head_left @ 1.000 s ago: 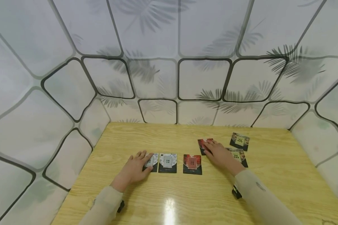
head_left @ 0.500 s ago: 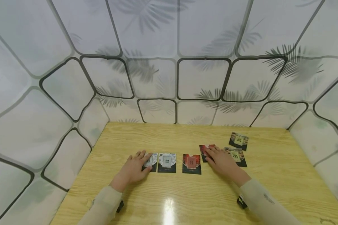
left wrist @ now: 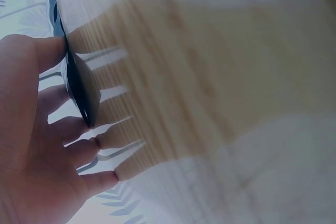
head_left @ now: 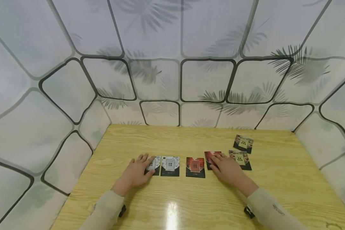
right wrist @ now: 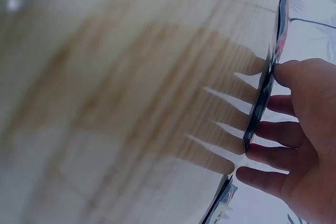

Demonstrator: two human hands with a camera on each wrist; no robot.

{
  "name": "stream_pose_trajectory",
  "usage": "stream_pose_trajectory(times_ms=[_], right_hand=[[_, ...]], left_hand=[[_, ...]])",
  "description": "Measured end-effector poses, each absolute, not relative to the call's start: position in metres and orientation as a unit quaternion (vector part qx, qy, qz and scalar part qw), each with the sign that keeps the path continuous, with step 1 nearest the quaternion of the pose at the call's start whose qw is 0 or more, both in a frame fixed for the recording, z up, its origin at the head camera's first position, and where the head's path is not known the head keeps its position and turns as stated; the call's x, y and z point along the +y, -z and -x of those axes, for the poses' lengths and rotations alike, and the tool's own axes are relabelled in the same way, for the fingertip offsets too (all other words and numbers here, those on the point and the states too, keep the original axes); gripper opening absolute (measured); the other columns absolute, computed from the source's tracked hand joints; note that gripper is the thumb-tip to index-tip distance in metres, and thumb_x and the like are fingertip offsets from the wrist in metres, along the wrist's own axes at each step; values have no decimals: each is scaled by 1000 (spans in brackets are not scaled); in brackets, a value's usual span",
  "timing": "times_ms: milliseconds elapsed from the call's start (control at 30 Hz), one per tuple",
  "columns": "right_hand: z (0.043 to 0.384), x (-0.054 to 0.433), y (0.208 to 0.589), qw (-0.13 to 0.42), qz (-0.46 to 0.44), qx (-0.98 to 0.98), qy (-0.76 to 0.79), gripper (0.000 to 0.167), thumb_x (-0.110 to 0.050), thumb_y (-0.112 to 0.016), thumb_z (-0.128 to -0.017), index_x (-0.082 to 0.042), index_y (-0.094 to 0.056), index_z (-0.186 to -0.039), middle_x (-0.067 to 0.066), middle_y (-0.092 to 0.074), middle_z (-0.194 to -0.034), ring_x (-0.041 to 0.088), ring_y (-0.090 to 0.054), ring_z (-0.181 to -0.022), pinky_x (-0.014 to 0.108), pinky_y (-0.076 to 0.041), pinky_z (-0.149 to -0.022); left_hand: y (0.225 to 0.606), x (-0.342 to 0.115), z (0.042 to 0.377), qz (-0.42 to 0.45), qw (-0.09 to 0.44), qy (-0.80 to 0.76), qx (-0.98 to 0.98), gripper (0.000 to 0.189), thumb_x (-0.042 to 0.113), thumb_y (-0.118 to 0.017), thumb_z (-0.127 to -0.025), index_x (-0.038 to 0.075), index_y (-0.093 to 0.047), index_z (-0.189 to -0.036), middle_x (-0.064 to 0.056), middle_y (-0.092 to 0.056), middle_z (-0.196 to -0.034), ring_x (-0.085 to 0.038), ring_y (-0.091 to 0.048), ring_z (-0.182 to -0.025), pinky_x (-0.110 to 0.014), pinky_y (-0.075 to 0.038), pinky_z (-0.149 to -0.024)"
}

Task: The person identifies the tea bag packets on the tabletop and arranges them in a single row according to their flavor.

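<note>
Several flat square packets lie on the wooden table. My left hand [head_left: 136, 172] rests with spread fingers on a white-and-black packet [head_left: 157, 166], covering its left part; the dark edge of that packet [left wrist: 81, 90] shows beneath the thumb and fingers in the left wrist view. Just right of it lies a second white-and-black packet [head_left: 170, 166]. My right hand [head_left: 229, 170] presses straight fingers on a red-and-black packet [head_left: 208, 157], partly hidden under them. Left of this one, a small gap away, is another red-and-black packet [head_left: 195, 166].
Close to the right hand's outer side lies a brown packet with a yellow label [head_left: 239, 158]. A similar brown packet [head_left: 243, 143] sits behind it, slightly turned. The light wooden table [head_left: 172, 191] ends at a patterned fabric wall [head_left: 207, 83] at the back and sides.
My right hand has slid the red-and-black packet toward me and slightly right, nearly in line with the other red one. The left hand has stayed in place on its white packet.
</note>
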State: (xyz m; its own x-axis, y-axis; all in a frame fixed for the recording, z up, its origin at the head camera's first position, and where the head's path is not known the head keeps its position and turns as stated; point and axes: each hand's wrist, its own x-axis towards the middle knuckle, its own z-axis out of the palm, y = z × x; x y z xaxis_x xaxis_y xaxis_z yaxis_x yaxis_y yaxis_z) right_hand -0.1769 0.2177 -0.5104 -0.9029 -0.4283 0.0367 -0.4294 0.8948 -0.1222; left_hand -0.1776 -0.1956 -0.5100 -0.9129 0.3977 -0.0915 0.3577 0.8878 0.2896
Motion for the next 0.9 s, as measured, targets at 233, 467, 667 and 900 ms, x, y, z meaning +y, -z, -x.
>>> stream_pose_trajectory(times_ms=[233, 467, 667, 900], right_hand=[[171, 217, 511, 12, -218, -974, -60, 51, -33, -61, -107, -3, -60, -148, 24, -63, -146, 51, -57, -136, 64, -53, -104], [164, 217, 516, 31, -220, -974, -53, 51, -36, -63, -106, -4, -63, -146, 23, -65, -144, 49, -61, -133, 61, -56, -100], [156, 217, 512, 22, -212, -976, -46, 51, -35, -61, -107, -3, -62, -146, 23, -64, -145, 48, -60, -133, 61, -56, -101], [151, 213, 509, 24, -211, -976, -39, 50, -35, -62, -107, -4, -63, -146, 22, -66, -142, 48, -62, -131, 59, -58, -97]], left_hand=[[511, -196, 178, -194, 77, -140, 968, 63, 40, -59, -108, 14, -42, -163, -27, -37, -167, -49, -35, -154, -75, -30, -120], [511, -196, 178, -195, 76, -138, 968, 63, 39, -59, -108, 13, -43, -162, -28, -37, -166, -50, -36, -154, -75, -31, -119], [509, -195, 177, -193, 75, -136, 969, 63, 40, -59, -107, 13, -43, -162, -28, -38, -166, -50, -37, -153, -75, -32, -118], [508, -195, 176, -193, 75, -139, 968, 63, 39, -60, -107, 12, -44, -162, -28, -38, -166, -50, -37, -153, -76, -31, -118]])
